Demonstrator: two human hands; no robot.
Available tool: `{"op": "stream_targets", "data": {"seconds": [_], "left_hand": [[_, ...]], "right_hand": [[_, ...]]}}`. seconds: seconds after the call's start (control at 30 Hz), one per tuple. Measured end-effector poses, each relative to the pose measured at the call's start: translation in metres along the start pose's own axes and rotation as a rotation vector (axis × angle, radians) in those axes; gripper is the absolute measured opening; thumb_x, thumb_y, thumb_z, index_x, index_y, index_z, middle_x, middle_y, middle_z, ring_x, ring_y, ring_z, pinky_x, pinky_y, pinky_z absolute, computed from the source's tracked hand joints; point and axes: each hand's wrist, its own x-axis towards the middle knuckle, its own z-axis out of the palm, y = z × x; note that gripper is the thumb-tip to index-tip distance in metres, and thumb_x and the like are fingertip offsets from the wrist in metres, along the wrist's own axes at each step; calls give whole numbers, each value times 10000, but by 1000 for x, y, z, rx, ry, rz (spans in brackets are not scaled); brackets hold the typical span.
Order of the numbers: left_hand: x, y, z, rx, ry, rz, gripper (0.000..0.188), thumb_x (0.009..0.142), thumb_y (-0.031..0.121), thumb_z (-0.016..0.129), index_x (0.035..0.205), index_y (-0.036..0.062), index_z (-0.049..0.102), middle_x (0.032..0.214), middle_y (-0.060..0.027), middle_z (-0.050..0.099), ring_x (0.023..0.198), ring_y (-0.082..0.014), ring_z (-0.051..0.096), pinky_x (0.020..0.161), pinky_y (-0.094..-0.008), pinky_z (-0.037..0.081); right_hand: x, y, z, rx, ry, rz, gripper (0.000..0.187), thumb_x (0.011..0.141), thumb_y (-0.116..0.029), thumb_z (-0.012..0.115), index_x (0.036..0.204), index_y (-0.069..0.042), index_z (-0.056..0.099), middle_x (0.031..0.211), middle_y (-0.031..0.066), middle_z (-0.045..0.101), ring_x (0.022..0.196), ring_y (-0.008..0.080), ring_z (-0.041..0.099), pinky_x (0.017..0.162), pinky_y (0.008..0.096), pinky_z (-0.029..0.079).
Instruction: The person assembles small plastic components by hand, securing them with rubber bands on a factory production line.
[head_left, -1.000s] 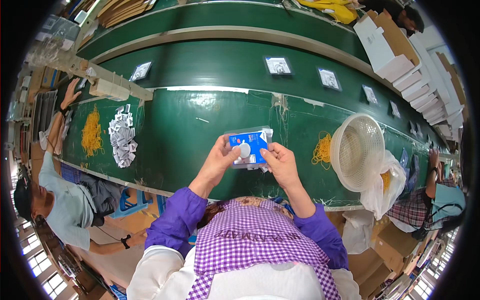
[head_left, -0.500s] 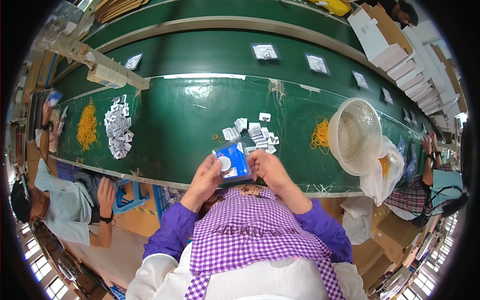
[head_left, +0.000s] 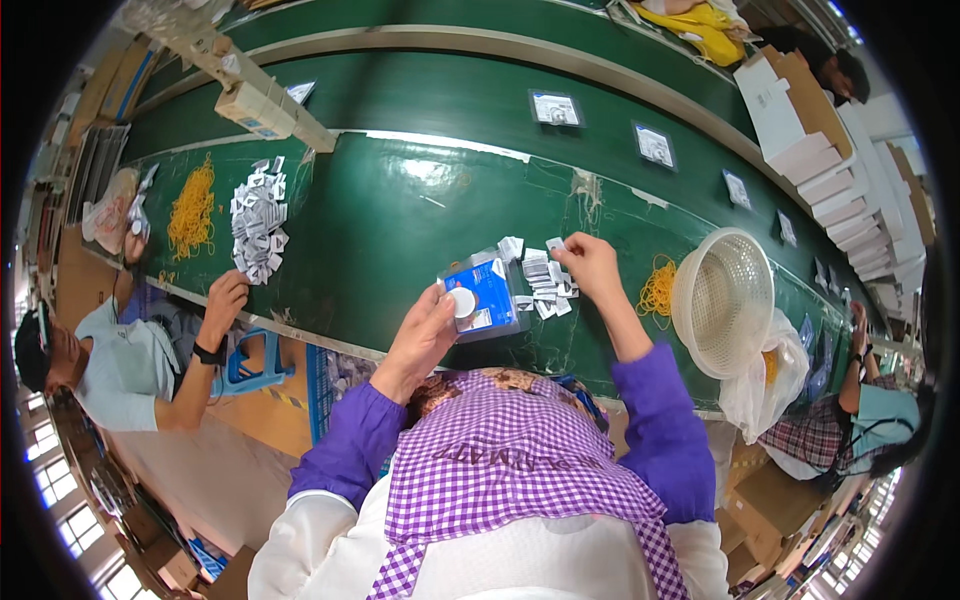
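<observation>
My left hand grips a blue card in a clear plastic package, tilted above the near part of the green table. Its thumb rests by a white round piece on the package's left side. To the right, my right hand pinches a small folded white paper slip between thumb and fingertips. This slip is at the far right edge of a loose pile of similar folded slips. Another few slips lie just beyond the package, partly hidden by it.
At right stand yellow rubber bands, a white basket and a plastic bag. A co-worker's hand touches a slip pile at left, near more rubber bands. Flat packages lie on the far green belt.
My right hand has left the package and moved right to the slips, pinching one. My left hand still holds the package. The co-worker's hand at left has reached the slip pile there.
</observation>
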Motion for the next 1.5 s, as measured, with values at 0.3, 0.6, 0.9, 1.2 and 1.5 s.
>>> {"op": "stream_targets", "data": {"seconds": [0.3,0.6,0.9,1.2,1.5], "left_hand": [[15,-2,8,54,-19,17,544,890,274,558,1285,-6,310,1185,-89,481,1106,-168,470,941,-341,395],[13,1,29,-14,-107,-69,573,865,259,599,1278,-12,308,1181,-112,492,1097,-197,499,941,-365,414],[14,-12,32,-134,5,-182,471,813,199,672,1150,18,398,1060,-100,538,974,-187,554,870,-367,457],[17,-16,35,-198,-26,-234,482,751,206,727,1116,100,431,1044,-27,558,964,-148,566,835,-339,490],[21,-22,49,-159,21,-182,445,768,142,698,1139,114,453,1050,-22,566,946,-143,570,815,-322,492]], "right_hand": [[-61,-91,-40,931,-175,290,111,840,-99,616,838,8,584,691,25,594,526,53,525,478,169,397],[-70,-91,-19,357,111,-2,203,690,-75,697,869,-48,604,849,30,478,680,102,412,636,241,394],[-85,-80,-5,450,73,-39,247,764,-93,673,1009,-69,658,1227,105,462,1088,201,489,868,285,401],[-97,-79,12,597,227,46,156,786,-67,655,935,-23,665,1153,97,504,1062,194,501,879,289,406],[-102,-74,14,1168,195,241,223,926,-137,469,1064,-12,591,1002,66,581,861,119,543,754,228,418]]}}
